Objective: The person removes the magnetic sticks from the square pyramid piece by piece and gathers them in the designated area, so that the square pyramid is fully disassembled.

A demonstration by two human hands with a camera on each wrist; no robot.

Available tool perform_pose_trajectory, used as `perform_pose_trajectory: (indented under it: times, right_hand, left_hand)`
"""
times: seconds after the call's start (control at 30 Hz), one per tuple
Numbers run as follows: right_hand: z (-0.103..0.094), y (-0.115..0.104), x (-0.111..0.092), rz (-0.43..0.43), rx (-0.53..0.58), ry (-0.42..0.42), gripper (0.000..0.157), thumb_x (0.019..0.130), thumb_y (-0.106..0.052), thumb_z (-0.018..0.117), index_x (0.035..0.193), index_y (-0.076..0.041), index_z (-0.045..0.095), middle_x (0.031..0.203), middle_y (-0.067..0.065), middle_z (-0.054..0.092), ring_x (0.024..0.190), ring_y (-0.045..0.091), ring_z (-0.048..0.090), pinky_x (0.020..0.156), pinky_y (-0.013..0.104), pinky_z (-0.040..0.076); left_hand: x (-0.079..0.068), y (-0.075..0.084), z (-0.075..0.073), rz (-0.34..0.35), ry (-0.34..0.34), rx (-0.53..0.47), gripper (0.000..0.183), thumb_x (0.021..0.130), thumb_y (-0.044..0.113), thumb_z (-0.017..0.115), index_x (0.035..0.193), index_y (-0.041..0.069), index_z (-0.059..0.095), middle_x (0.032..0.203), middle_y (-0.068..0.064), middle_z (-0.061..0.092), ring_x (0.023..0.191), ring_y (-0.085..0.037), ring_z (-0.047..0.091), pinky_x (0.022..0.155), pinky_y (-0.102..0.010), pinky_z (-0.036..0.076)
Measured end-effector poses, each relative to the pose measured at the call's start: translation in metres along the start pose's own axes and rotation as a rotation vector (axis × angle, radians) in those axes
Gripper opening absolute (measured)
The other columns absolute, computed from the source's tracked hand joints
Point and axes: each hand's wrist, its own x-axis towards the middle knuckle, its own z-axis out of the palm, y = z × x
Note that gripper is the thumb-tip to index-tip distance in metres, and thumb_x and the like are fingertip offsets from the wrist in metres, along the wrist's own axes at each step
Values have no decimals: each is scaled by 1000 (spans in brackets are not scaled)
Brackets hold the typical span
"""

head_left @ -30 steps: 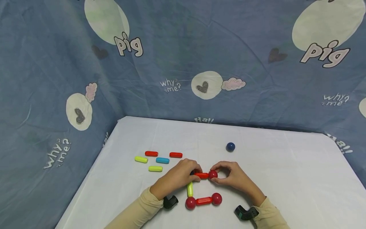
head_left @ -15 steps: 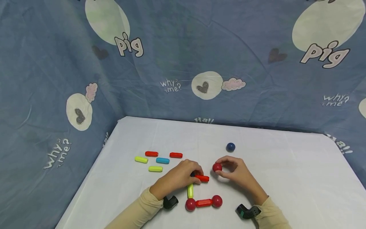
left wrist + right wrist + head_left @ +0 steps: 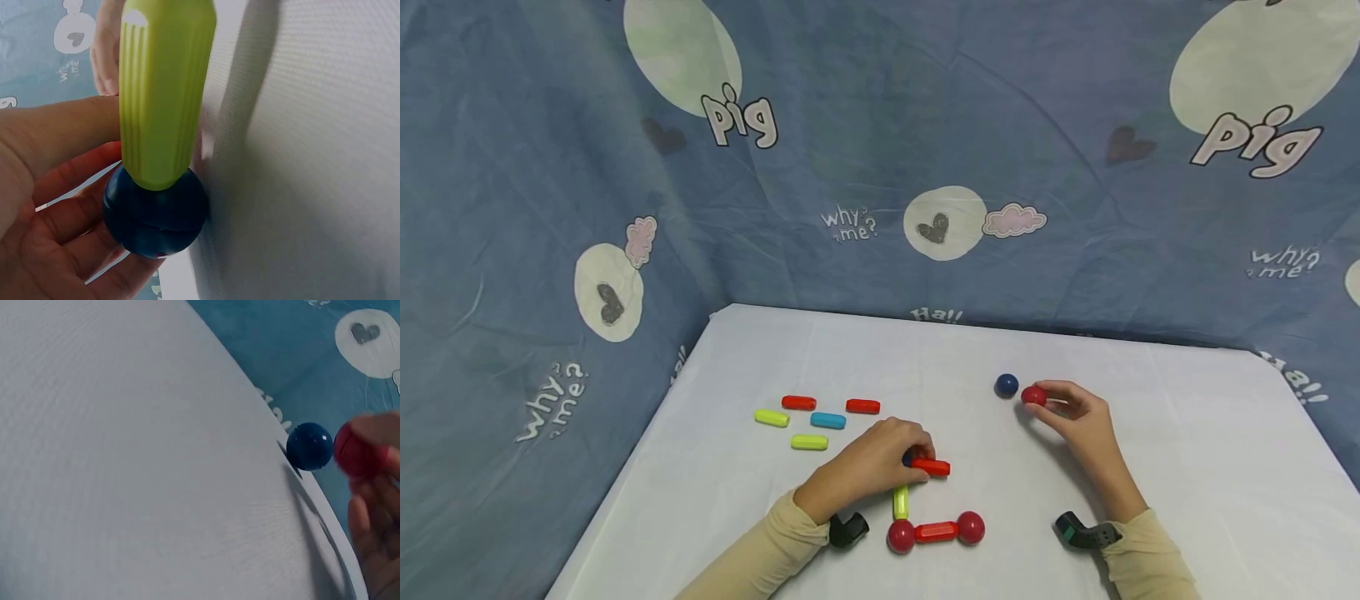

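My left hand grips a red rod where it meets a dark blue ball; the fingers hide most of that ball in the head view. From the ball a yellow-green rod runs to a red ball, which a second red rod links to another red ball. Between thumb and fingers, my right hand pinches a red ball. Just left of it, a loose blue ball lies on the table; whether the two touch I cannot tell.
Left of the joined pieces lie several loose rods: red, red, blue, and yellow-green. A white cloth covers the table. Behind it hangs a blue printed curtain.
The right hand has pulled the red ball off the red rod's end and carried it back and right, beside the loose blue ball. My left hand has stayed nearly in place.
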Motion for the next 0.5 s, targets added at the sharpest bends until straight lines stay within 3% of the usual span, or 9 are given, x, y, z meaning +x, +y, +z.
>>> perform_pose_trajectory:
  times: [0.07, 0.27, 0.5]
  right_hand:
    - [-1, 2, 0, 30, -46, 1, 40, 88, -12, 83, 123, 1, 70, 108, -17, 72, 91, -6, 70, 84, 9, 53]
    - [1, 4, -2, 44, -132, -7, 41, 87, -13, 84, 123, -1, 71, 118, 20, 74, 86, -8, 68, 78, 7, 52]
    - [1, 7, -1, 33, -167, -23, 40, 87, -11, 83, 123, 0, 70, 120, 25, 72, 88, -10, 66, 79, 6, 51]
  left_hand:
    - [0, 0, 0, 0, 1, 1, 18, 86, 22, 85, 102, 22, 76, 95, 13, 71, 88, -2, 56, 84, -22, 49]
    - [0, 1, 0, 11, 7, 12, 18, 86, 22, 85, 102, 22, 76, 95, 13, 71, 88, -1, 56, 84, -22, 49]
    - [-1, 1, 0, 10, 7, 6, 18, 86, 22, 85, 102, 22, 76, 95, 12, 72, 89, -2, 56, 84, -22, 49]
